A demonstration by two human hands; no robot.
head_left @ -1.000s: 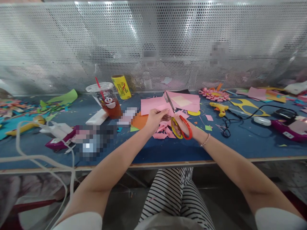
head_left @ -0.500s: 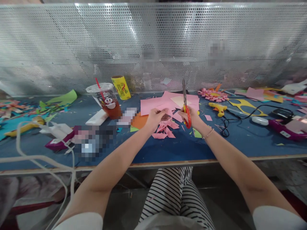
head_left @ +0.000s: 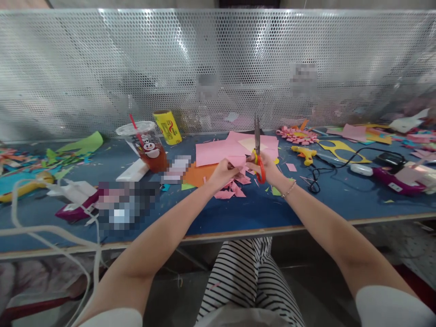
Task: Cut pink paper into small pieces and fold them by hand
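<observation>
At a blue table (head_left: pixel 238 218), midway between its front and far edges, we pinch a piece of pink paper (head_left: pixel 237 160) in the thumb and fingers of our left hand (head_left: pixel 223 173). Our right hand (head_left: pixel 269 168) grasps the scissors (head_left: pixel 257 136) by their handles, blades pointing toward the far edge; we cannot tell whether its fingertips also touch the paper. Pink scraps (head_left: pixel 235 189) lie beneath our hands, pink sheets (head_left: pixel 213 152) beyond. A lidded cup (head_left: pixel 150 149) stands toward the far left corner.
</observation>
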